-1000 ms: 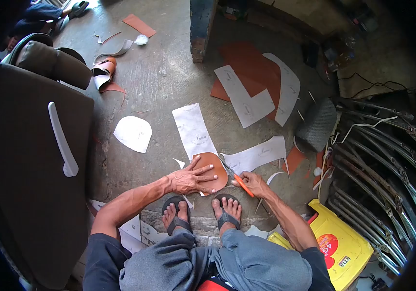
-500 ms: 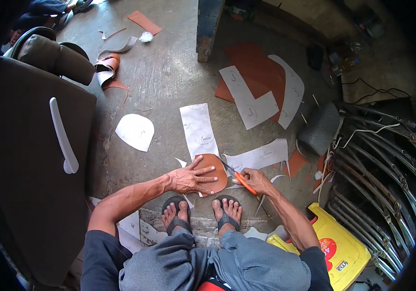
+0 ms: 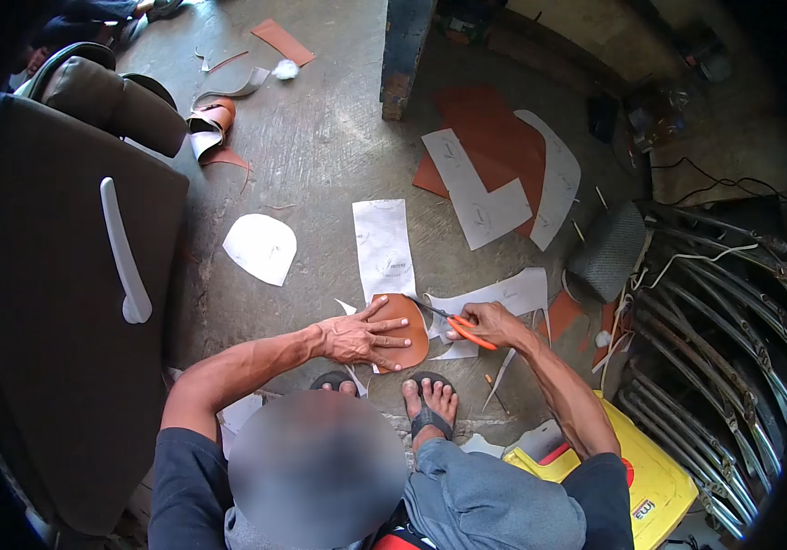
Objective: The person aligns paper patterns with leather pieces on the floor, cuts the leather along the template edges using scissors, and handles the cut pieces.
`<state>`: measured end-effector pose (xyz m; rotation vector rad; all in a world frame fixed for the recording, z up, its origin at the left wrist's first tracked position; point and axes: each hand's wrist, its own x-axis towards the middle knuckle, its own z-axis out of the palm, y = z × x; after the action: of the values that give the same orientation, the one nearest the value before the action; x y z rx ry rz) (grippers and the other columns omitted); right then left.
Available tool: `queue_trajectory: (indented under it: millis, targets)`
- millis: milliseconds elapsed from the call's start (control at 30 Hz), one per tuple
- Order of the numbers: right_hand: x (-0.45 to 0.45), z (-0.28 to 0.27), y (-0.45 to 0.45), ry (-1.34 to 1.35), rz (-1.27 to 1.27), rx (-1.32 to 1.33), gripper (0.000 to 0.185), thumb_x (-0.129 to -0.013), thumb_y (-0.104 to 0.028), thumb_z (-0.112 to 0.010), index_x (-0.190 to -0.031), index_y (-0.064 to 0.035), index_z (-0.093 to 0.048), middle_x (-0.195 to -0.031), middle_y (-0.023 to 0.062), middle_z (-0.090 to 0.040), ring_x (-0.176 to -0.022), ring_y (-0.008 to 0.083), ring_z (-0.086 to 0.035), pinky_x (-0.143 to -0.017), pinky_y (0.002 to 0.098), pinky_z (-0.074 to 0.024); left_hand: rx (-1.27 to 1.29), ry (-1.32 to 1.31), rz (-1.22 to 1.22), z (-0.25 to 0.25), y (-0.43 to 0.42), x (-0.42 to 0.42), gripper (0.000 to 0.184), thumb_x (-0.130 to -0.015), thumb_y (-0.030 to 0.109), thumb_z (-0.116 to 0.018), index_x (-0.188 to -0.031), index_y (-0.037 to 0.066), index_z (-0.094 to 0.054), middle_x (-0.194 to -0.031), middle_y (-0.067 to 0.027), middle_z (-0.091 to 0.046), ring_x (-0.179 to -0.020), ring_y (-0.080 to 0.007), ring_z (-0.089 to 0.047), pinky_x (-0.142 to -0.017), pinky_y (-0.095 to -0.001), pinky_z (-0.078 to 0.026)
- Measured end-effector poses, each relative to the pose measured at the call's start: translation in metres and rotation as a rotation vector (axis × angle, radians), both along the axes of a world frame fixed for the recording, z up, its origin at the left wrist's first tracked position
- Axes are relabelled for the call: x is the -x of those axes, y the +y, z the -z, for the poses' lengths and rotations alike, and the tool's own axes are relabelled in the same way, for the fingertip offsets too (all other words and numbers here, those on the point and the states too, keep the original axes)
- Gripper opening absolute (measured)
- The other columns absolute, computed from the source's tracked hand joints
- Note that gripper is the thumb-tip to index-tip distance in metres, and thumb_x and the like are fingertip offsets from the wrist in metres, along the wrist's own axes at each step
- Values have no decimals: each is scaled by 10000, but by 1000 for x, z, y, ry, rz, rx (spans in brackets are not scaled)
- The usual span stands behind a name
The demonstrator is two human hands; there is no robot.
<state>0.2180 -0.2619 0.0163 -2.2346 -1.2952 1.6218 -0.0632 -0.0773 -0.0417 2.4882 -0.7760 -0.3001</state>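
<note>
My left hand [image 3: 354, 340] lies with fingers spread on a rounded brown leather-like piece [image 3: 415, 337] on the floor just ahead of my feet. My right hand [image 3: 492, 324] grips scissors with orange handles [image 3: 472, 335]. Their dark blades point left and reach the upper right edge of the brown piece; whether they touch it I cannot tell. A white printed strip [image 3: 382, 244] extends away from the top of that piece. To its right, beyond the blades, lies another white printed piece [image 3: 523, 288]. Thin offcuts are scattered around both hands.
A white rounded piece [image 3: 260, 249] lies at left, beside a dark padded seat [image 3: 72, 275]. Brown sheets [image 3: 494, 128] and white cutouts lie farther off. Curved metal tubes [image 3: 714, 339] and a yellow plastic stool [image 3: 654, 477] stand at right. Someone's legs show top left.
My right hand and the scissors have moved up slightly, and the orange handles look differently angled. My left hand stays on the brown piece. A blurred round patch now covers my left knee.
</note>
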Motion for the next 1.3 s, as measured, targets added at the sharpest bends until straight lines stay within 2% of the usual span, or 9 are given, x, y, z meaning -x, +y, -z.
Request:
queue_trajectory:
  millis: [300,367,400,467,500,567,667,1100,1300]
  targets:
    - [15,5,-18,35,45,2,525,-799,-515,-805,-832,-7,-675,-620,5,-551,-577,114,-490,-527,327,-390,-106,50,139,-31,19,-4,521,-907,380,-572,-1419,447,-498,-1620,34,-304,-1535,-301,-130,-1171,-730,15]
    - [25,5,-28,57,175,4,614,-763,-597,-794,-816,1,-662,-644,59,-585,-626,148,-557,-574,339,-452,14,97,-53,-51,14,-1,533,-877,354,-658,-1395,267,-568,-1534,-48,-428,-1476,-323,-286,-1176,-687,-122]
    - [29,7,-32,94,216,-4,568,-788,-551,-798,-855,-1,-673,-662,35,-578,-635,131,-534,-575,321,-445,12,96,-60,-45,3,2,533,-877,354,-658,-1395,267,-568,-1534,-48,-428,-1476,-323,-286,-1176,-687,-122]
    - [38,8,-38,134,273,-1,539,-801,-528,-797,-861,-6,-676,-665,22,-574,-634,126,-519,-576,316,-439,163,-31,-566,-25,-35,5,492,-852,332,-700,-1272,93,-614,-1313,-160,-537,-1294,-354,-461,-1112,-617,-266]
    - [44,9,-41,173,335,11,509,-815,-504,-797,-866,-11,-680,-669,9,-571,-632,121,-503,-576,312,-433,158,-33,-576,-24,-58,2,492,-852,332,-700,-1272,93,-614,-1313,-160,-537,-1294,-354,-461,-1112,-617,-266]
    - [56,5,-43,238,398,49,454,-853,-472,-777,-876,-28,-681,-667,-14,-570,-589,93,-501,-536,278,-424,262,-167,-1197,-25,-100,-20,526,-792,296,-753,-1203,24,-567,-1191,-198,-499,-1179,-364,-469,-1040,-561,-317]
    - [77,-11,-50,389,631,80,375,-921,-435,-715,-911,-65,-659,-606,-39,-538,-484,41,-502,-437,205,-386,204,-94,-1464,-26,-129,-44,621,-750,278,-783,-1245,23,-507,-1269,-208,-443,-1246,-391,-407,-1040,-538,-306]
    - [130,-1,-79,583,983,48,366,-965,-424,-659,-878,-70,-620,-605,-34,-542,-457,45,-487,-407,192,-387,130,-154,-1287,-3,-121,-21,497,-767,145,-653,-1229,6,-532,-1293,-185,-486,-1274,-374,-438,-1077,-493,-329]
    - [149,-14,-70,595,1005,48,392,-951,-444,-672,-892,-62,-608,-611,-30,-538,-462,52,-496,-412,195,-387,114,-192,-1411,-7,-124,-20,508,-783,121,-632,-1266,-9,-542,-1325,-195,-513,-1312,-375,-433,-1083,-478,-356]
